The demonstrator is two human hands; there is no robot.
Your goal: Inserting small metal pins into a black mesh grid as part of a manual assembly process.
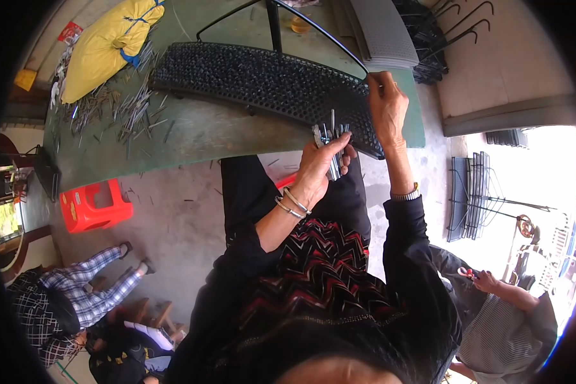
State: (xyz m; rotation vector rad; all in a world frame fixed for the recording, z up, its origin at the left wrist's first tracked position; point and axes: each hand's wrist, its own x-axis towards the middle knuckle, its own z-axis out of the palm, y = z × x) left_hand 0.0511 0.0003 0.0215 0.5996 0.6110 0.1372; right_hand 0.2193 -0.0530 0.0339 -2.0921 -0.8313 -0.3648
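Observation:
My left hand (315,168) is closed around a bundle of thin silvery metal strips (334,168), held at the panel's near edge. One strip sticks up above the rest. A long black perforated panel (249,77) lies across the table, with a black rod frame (323,33) rising from its far side. At the panel's right end, my right hand (390,109) pinches with thumb and fingers where the rod meets the edge. What sits between those fingertips is too small to make out.
Loose metal strips (134,105) lie scattered on the green table (205,137) beside a yellow sack (102,54). Grey perforated sheets (384,35) are stacked at the far right. A red stool (96,206) stands below the table's left side. Other people sit lower left and lower right.

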